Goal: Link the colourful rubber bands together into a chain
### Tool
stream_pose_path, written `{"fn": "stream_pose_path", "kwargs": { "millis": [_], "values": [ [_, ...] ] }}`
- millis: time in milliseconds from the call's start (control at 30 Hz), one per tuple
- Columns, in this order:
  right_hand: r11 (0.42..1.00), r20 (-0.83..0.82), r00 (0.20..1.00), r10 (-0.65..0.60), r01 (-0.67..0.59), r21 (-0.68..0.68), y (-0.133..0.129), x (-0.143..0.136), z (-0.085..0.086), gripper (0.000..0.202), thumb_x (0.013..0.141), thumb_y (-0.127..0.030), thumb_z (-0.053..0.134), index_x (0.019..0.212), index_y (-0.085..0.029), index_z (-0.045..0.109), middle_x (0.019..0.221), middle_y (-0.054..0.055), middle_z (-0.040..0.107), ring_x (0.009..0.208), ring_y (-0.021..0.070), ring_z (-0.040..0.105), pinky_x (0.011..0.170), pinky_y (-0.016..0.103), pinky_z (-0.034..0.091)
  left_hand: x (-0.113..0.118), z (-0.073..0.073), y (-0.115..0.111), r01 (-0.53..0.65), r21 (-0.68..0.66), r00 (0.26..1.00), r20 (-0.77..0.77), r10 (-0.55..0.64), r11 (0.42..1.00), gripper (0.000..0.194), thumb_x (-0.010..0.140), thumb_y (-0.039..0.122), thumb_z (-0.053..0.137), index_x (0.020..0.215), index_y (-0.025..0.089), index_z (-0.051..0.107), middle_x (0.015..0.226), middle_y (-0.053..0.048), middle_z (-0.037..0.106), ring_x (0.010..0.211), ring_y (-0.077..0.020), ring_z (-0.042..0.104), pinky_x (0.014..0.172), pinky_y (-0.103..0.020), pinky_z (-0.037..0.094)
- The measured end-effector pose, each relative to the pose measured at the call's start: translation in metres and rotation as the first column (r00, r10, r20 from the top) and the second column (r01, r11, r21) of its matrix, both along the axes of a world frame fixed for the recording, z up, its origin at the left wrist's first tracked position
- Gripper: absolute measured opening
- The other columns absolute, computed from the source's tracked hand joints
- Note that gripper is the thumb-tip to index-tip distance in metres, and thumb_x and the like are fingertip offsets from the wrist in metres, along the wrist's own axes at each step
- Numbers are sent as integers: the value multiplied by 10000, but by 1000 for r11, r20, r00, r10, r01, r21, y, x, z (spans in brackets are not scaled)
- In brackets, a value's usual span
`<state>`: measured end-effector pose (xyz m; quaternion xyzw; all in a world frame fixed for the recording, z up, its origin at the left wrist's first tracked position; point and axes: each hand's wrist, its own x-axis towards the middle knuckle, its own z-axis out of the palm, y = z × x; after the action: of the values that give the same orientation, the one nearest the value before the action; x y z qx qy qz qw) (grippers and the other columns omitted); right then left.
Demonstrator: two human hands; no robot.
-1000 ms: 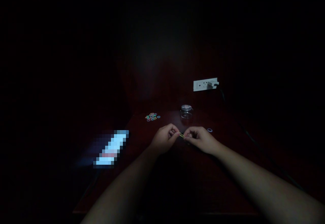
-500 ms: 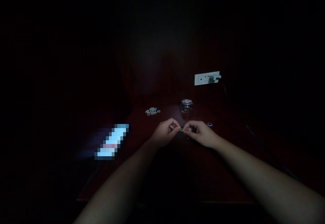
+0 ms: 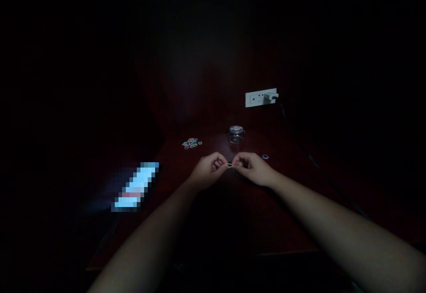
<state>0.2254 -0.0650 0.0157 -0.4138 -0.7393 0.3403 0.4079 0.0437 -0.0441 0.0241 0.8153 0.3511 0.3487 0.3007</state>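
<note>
Between my fingertips, over the dark red table (image 3: 213, 226), is a small yellow rubber band (image 3: 230, 166). My left hand (image 3: 209, 170) pinches its left end, and my right hand (image 3: 252, 168) pinches the right end. Just beyond the hands stands a clear jar (image 3: 236, 138) with its lid on. To the left lies a pile of small coloured rubber bands (image 3: 191, 143). A single purple band (image 3: 265, 157) rests on the table to the right of my right hand.
A lit phone (image 3: 136, 186), its screen blurred, lies at the table's left. On the back wall is a white socket plate (image 3: 253, 99) with a plug (image 3: 271, 96) in it. A dark cable (image 3: 324, 175) runs down the right side. Surroundings are very dark.
The whole view has shifted, so things appear a little further left. Both hands still hold the yellow rubber band, which now shows as a slightly wider loop.
</note>
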Motion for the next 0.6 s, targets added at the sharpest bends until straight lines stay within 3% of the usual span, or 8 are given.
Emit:
{"fn": "stream_pose_path", "kwargs": {
  "millis": [367,600],
  "values": [
    [999,-5,1000,23,-23,22,-1,0,0,63,715,-190,546,732,-138,513,531,-46,436,474,58,374,440,177,290,0,-4,0,22,-27,1000,2,-22,999,195,737,318,569,765,127,547,616,18,522,513,-47,412,467,-157,343],
    [999,-13,999,52,-52,-12,0,-1,-2,108,732,-238,552,739,-135,520,541,-39,449,483,61,378,439,178,287,-1,-4,0,41,-17,999,-4,-42,999,179,739,302,564,780,127,558,635,7,544,533,-57,438,488,-167,363]
  ]
}}
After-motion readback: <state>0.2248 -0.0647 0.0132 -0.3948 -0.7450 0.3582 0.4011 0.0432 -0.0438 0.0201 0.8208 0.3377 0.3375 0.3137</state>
